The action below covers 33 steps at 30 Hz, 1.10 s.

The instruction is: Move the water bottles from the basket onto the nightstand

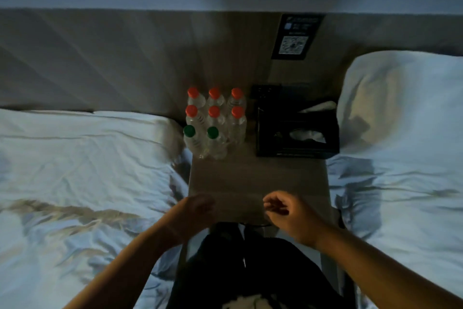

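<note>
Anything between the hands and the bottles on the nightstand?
Nothing visible. The left hand and right hand hover empty at the near edge of the nightstand; only bare top lies between them and the bottles at the back left. The tissue box sits right of the bottles, off that path.

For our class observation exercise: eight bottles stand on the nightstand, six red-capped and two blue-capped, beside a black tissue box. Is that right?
One detail is off: the head view shows the two front bottles with green caps, not blue. The rest holds: eight on the nightstand, six red-capped bottles, beside the black tissue box.
</note>
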### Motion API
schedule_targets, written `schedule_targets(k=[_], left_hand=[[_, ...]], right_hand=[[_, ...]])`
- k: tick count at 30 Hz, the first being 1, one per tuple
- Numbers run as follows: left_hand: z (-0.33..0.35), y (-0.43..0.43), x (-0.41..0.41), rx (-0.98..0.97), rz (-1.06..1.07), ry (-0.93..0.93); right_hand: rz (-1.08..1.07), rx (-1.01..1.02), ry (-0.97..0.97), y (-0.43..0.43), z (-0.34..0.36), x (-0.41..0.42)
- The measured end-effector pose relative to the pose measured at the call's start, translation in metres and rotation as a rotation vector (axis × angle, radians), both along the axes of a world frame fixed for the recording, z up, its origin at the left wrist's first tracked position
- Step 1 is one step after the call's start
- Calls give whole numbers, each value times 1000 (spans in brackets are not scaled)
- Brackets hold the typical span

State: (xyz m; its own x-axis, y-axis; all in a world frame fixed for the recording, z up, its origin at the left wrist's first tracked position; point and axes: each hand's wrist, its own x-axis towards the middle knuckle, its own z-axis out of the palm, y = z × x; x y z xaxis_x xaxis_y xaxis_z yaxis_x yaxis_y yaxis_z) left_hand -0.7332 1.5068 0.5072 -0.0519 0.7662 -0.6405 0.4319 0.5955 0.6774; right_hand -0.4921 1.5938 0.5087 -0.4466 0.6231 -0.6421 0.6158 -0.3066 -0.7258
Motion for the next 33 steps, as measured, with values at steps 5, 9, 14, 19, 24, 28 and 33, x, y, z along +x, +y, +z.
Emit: schedule_targets(k=[5, 9, 14, 19, 24, 28, 33], left_hand=[[18, -14, 31, 128, -59, 44], [37, -4, 33, 153, -113, -36], [49, 4, 13, 199, -247, -34], [28, -9, -16, 103, -378, -62], [10, -31, -8, 53, -436, -66], [7, -46, 33, -51, -696, -61], [17, -74, 123, -53, -1095, 32]], right_hand=[[-110, 147, -25, -31, 47, 53], [-224, 226, -53, -51, 72, 68], [-362, 299, -144, -90, 79, 58], [-455, 274, -260, -146, 65, 41], [-509, 232, -342, -217, 60, 42], [-748, 212, -311, -278, 68, 60], [-1046, 111, -301, -378, 69, 93]])
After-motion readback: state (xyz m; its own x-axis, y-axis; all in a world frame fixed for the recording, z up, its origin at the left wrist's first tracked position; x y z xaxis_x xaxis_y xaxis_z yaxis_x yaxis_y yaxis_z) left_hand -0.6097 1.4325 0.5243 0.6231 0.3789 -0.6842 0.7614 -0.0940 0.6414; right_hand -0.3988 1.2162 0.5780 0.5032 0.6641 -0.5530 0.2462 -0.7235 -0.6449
